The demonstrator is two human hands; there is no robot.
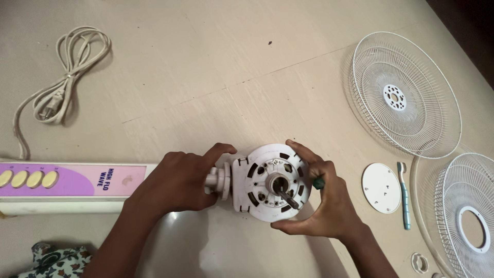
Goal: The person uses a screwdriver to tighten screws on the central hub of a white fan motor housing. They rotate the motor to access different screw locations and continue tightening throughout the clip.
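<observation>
White rigid plastic is housing the fan motor (270, 183) lying on the floor (206, 62), where the left hand (177, 180) is clamping its neck and the right hand (321, 198) is cupping its rim, probably heavy, best gripped by the casing.

White motor housing (271, 183), lilac control panel (72, 180) with yellow buttons (27, 179), white wire grilles (405, 92), teal toothbrush (404, 195), cream cord (62, 77).
</observation>
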